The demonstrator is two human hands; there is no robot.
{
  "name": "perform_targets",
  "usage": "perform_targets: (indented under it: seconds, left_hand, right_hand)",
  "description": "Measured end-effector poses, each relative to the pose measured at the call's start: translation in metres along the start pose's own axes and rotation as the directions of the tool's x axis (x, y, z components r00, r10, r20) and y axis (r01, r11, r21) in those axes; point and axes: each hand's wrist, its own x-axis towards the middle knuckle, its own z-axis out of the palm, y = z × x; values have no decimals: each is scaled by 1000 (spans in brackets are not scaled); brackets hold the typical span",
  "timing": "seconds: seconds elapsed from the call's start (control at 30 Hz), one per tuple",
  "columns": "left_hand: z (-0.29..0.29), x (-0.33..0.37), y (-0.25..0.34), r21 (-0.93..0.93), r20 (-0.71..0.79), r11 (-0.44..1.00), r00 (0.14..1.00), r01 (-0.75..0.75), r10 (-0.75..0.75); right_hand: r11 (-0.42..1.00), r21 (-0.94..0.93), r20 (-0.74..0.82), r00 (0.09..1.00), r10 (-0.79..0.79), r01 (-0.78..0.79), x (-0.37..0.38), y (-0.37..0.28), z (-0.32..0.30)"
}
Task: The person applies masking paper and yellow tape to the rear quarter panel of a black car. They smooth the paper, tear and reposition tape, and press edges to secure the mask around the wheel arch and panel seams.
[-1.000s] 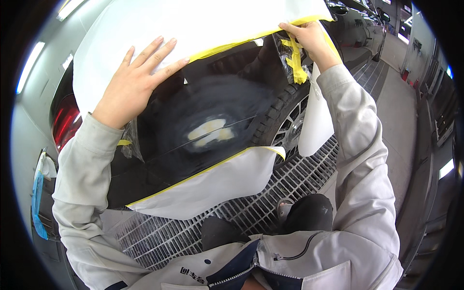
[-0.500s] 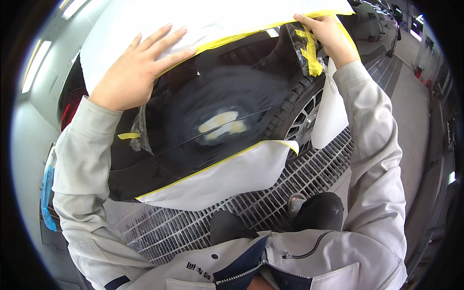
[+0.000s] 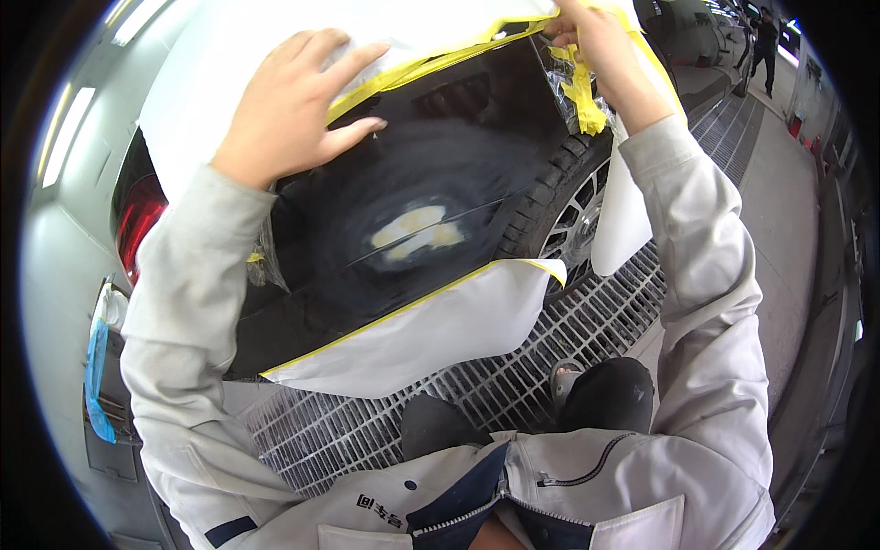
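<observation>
Masking step, I judge: open left hand [image 3: 289, 105] flat on the white masking paper sheet [image 3: 211, 82]; right hand [image 3: 600, 50] pinching yellow masking tape [image 3: 579, 87] beside the black car panel [image 3: 422, 211]; pressing the tape flat seems due.

I read this as a car body repair shop, dark car panel [image 3: 431, 183] with pale filler patch [image 3: 417, 229], white masking paper [image 3: 431, 335], yellow tape [image 3: 412, 69], steel floor grating [image 3: 541, 357], ceiling strip lights [image 3: 64, 133].
</observation>
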Motion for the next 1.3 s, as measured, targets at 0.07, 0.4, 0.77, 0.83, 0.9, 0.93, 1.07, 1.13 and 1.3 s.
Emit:
perform_targets:
  seconds: [0.07,0.4,0.77,0.83,0.9,0.93,1.07,1.13,1.3]
  left_hand:
    - [22,10,9,-11,-149,1000,989,-11,9]
    - [65,31,18,76,-372,995,928,58,-26]
    - [70,28,15,129,-376,984,912,-121,162]
    - [70,28,16,149,-347,980,920,-135,180]
    - [69,29,18,157,-336,979,924,-134,180]
    - [68,30,19,157,-322,979,931,-127,172]
    - [64,32,25,155,-298,984,945,-93,136]
    - [63,34,30,180,-301,981,945,-75,127]
    - [63,36,38,166,-260,984,960,-62,105]
  right_hand:
    - [970,81,72,972,222,-228,-2,6,15]
    - [941,199,39,962,271,-273,1,-55,-2]
    - [992,-21,163,978,129,-128,14,32,-10]
    - [986,-39,122,978,169,-165,17,47,-11]
    - [974,-38,104,969,226,-223,18,56,-8]
    - [976,-42,83,972,218,-215,18,59,-6]
    - [973,-121,-74,980,186,-194,16,62,6]
    - [977,-88,-86,979,184,-192,15,61,11]
    - [976,-77,-120,973,195,-205,11,50,17]
